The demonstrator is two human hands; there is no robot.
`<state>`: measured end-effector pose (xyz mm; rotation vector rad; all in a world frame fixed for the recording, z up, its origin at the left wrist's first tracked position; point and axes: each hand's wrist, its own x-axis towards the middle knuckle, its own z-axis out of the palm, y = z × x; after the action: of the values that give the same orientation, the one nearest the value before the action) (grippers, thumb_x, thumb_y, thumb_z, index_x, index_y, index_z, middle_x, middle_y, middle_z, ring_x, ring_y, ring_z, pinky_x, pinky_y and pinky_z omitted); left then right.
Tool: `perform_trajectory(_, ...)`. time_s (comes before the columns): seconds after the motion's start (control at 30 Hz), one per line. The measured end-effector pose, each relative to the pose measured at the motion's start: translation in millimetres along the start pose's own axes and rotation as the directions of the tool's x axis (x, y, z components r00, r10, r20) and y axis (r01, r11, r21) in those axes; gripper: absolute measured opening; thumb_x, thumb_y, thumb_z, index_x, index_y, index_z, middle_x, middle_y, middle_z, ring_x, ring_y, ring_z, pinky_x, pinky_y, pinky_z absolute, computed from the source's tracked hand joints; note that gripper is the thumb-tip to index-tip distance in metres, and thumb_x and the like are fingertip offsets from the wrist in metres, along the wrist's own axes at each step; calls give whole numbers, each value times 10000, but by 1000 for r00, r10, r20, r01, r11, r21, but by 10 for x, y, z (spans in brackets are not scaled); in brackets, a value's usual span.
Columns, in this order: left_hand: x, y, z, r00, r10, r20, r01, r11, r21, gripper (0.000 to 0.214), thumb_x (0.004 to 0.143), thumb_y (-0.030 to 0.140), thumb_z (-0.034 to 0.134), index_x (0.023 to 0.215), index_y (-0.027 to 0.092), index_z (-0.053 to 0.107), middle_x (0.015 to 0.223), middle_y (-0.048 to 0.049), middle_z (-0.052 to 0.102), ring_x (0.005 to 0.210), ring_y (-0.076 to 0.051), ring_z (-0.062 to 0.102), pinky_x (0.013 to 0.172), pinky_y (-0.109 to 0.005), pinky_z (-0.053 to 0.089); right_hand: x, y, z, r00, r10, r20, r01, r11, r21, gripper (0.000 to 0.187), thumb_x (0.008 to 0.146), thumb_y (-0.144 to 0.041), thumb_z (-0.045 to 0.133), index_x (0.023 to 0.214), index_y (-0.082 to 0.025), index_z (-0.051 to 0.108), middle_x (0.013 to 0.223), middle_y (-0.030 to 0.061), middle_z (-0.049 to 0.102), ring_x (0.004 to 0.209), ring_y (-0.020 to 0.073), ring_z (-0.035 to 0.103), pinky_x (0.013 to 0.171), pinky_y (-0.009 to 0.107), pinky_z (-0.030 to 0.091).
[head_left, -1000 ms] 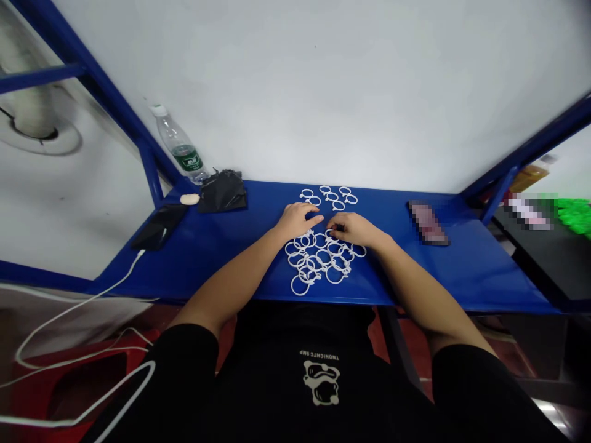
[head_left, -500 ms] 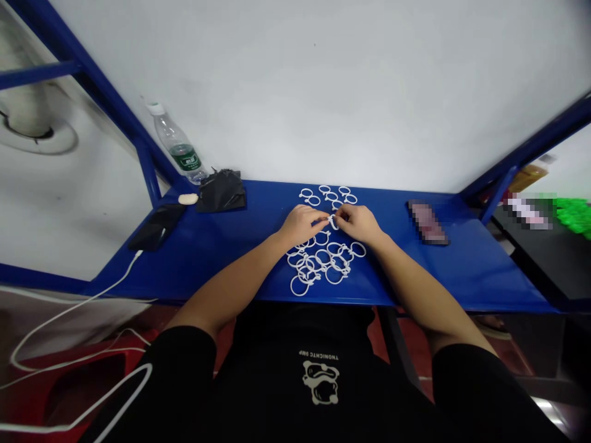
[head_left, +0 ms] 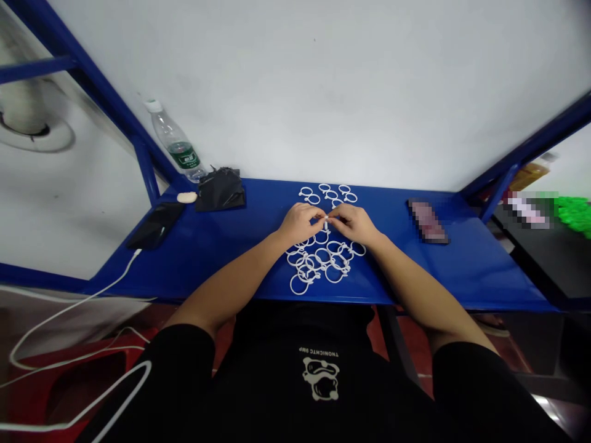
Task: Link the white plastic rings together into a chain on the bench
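Between my fingertips is a small white plastic ring (head_left: 326, 224), seen nearly edge-on. My left hand (head_left: 301, 223) pinches it from the left, and my right hand (head_left: 353, 223) pinches it from the right. Both hands are closed, with the fingertips almost touching. Just below them on the blue table (head_left: 258, 258) lies a loose pile of white rings (head_left: 323, 257), several overlapping, each with a small tab. Beyond my hands, several more rings (head_left: 330, 195) are spread out near the wall, one partly hidden behind my right hand.
To the left are a black phone (head_left: 156, 226) on a white cable (head_left: 111, 287), a black plastic bag (head_left: 221, 189), a cream-coloured object (head_left: 187, 197) and a leaning clear bottle (head_left: 178, 144). A blurred-out phone-like item (head_left: 428, 221) lies at right. Blue frame bars (head_left: 146, 166) flank the table.
My right hand has shifted slightly left, closer to my left hand. The held ring has turned from a visible loop to nearly edge-on. The piles look the same.
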<state>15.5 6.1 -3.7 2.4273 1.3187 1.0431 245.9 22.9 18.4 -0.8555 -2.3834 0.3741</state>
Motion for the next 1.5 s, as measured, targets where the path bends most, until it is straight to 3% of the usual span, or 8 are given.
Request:
perform_trajectory(0.4, 20, -48, -28, 1000, 18, -1, -18, 1000, -9, 119, 1029, 263, 695, 988, 251, 806, 994, -31, 826, 983, -211, 745, 1036, -429, 514, 18, 1, 90, 998, -21, -53, 21, 1000, 0, 260, 1109, -387, 503, 1083, -230, 709, 1041, 105, 757, 977, 248, 691, 895, 396, 550)
perform_trajectory(0.5, 48, -113, -29, 998, -50, -43, 51, 998, 23, 150, 1041, 264, 671, 1022, 248, 819, 1018, -40, 835, 979, -218, 753, 1033, -435, 516, 28, 32, 115, 993, 49, -103, -55, 997, -55, 249, 1084, -340, 534, 1206, -229, 719, 1100, 108, 769, 979, 251, 694, 890, 398, 548)
perform_trajectory(0.6, 68, -224, -51, 985, -164, 49, 161, 986, 52, 121, 999, 265, 717, 1008, 266, 838, 1020, -30, 839, 944, -226, 756, 964, -416, 545, 20, 83, 89, 991, 76, -114, -85, 993, -79, 278, 1059, -322, 553, 1248, -218, 729, 1117, 113, 776, 942, 247, 697, 865, 394, 551)
perform_trajectory(0.77, 71, -358, -90, 953, -286, 104, 273, 954, 123, 113, 944, 342, 791, 873, 265, 834, 964, -42, 823, 913, -252, 743, 909, -420, 558, -2, 76, 17, 998, 46, 39, -43, 997, -67, 268, 1048, -335, 558, 1168, -232, 774, 1085, 89, 801, 947, 238, 725, 864, 385, 552)
perform_trajectory(0.9, 61, -306, -82, 964, -238, 118, 228, 969, 91, 202, 980, 409, 751, 878, 253, 830, 953, -49, 813, 885, -238, 734, 901, -406, 561, 14, 47, 30, 986, 62, 155, -47, 994, -100, 252, 1023, -335, 577, 1136, -254, 786, 1092, 62, 804, 952, 234, 728, 847, 385, 538)
perform_trajectory(1.07, 50, -202, -59, 968, -197, 158, 189, 980, 60, 186, 985, 409, 750, 939, 253, 840, 991, -50, 807, 872, -217, 726, 887, -393, 562, 27, 161, 30, 967, 185, 173, -144, 963, -228, 196, 1003, -337, 620, 1036, -215, 770, 1042, 91, 793, 927, 249, 710, 805, 367, 514)
perform_trajectory(1.27, 33, -153, -46, 972, -87, 220, 95, 995, -26, 201, 994, 438, 739, 1013, 263, 834, 1009, -57, 808, 929, -224, 742, 922, -400, 573, 12, 229, 24, 983, 139, 121, -117, 978, -173, 291, 997, -319, 629, 1235, -205, 750, 1238, 125, 781, 1061, 277, 715, 903, 396, 536)
perform_trajectory(1.5, 8, -124, -30, 974, -37, 225, 33, 999, 20, 179, 1006, 340, 683, 1053, 254, 832, 1049, -62, 806, 1016, -241, 743, 940, -402, 564, 16, 54, 26, 973, 72, 218, -67, 997, -32, 217, 983, -430, 685, 989, -230, 769, 913, 42, 756, 801, 194, 661, 750, 345, 469)
